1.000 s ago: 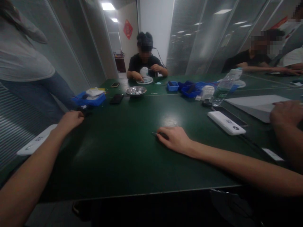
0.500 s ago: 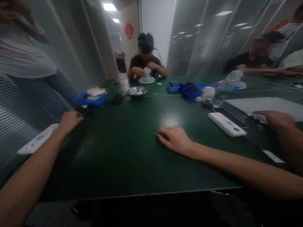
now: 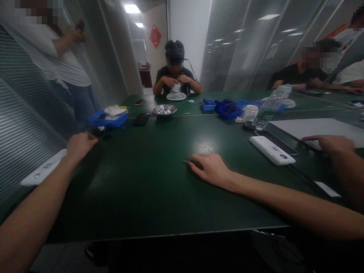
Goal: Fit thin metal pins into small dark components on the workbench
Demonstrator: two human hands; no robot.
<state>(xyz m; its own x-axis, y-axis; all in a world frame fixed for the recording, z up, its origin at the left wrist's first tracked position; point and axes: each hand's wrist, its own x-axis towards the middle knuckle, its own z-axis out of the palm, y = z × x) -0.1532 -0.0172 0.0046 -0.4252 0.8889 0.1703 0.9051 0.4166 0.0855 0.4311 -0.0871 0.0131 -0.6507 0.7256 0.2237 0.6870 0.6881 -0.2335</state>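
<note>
Long dark green worktop [image 3: 148,197], matte, with a pale seam [image 3: 199,115] running across it towards the far end. A soft patch of glare [image 3: 204,147] sits near its middle.

Left side: glass partition [image 3: 25,125] with horizontal slatted blinds, grey. Right side: tall glass panels [image 3: 250,49], also slatted, catching reflections of strip lamps [image 3: 269,16].

Far end: plain white wall section [image 3: 189,34]. Beside it, an open corridor with two ceiling lights [image 3: 131,8], both lit. A red diamond-shaped ornament [image 3: 155,36] hangs on the corridor wall, with a dark low cabinet [image 3: 145,77] below it. Overall the room is dim. Floor not visible.
</note>
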